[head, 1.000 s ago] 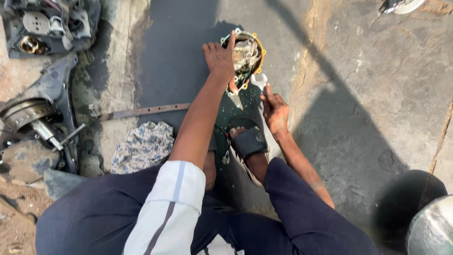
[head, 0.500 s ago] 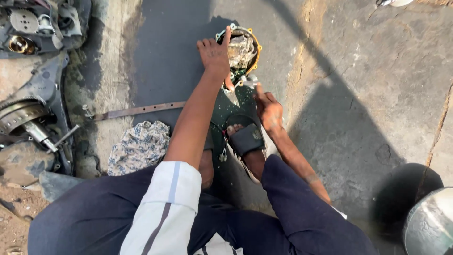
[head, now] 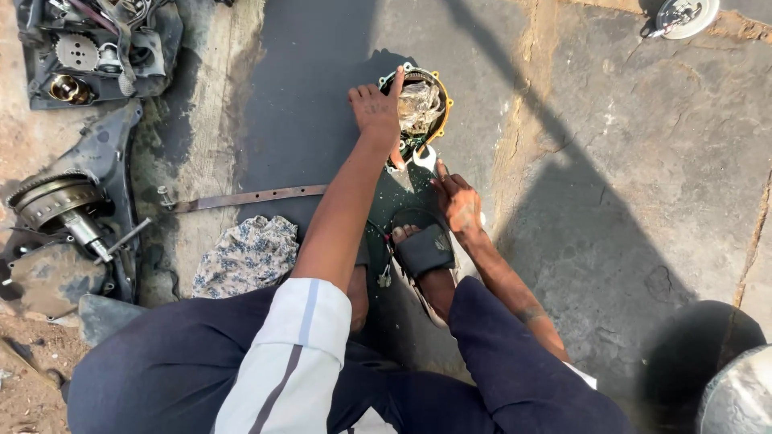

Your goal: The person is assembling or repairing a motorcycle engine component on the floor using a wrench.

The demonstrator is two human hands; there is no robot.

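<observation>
Squatting over a dark engine cover (head: 406,205) laid flat on the stone ground (head: 643,161), long axis running straight away from the body, round far end ringed by a yellow-orange gasket (head: 445,104) and near end pinned under a sandalled foot (head: 424,251). Left hand (head: 376,112) stretched farthest out, palm down and fingers spread flat on the left rim of the round end, pressing rather than gripping. Right hand (head: 458,201) lower and nearer the body, at the cover's right edge just past the foot, fingers bent and pointing toward a small white piece (head: 424,157) at the neck of the cover; whether pinched on it or only touching, cannot tell. Hands apart, one at each end of the narrow middle stretch, left clearly nearer the round opening. Inside that round recess, a crumpled glossy lump (head: 420,104), perhaps plastic or greasy rag, filling most of the bowl. To the left on the ground, a flat metal strip (head: 249,197) lying crosswise and pointing toward the left forearm, a flowered cloth (head: 245,257) just beside the knee, and farther left a clutch-and-case assembly (head: 60,205) with another opened engine block (head: 96,48) above it, well apart from both hands.
</observation>
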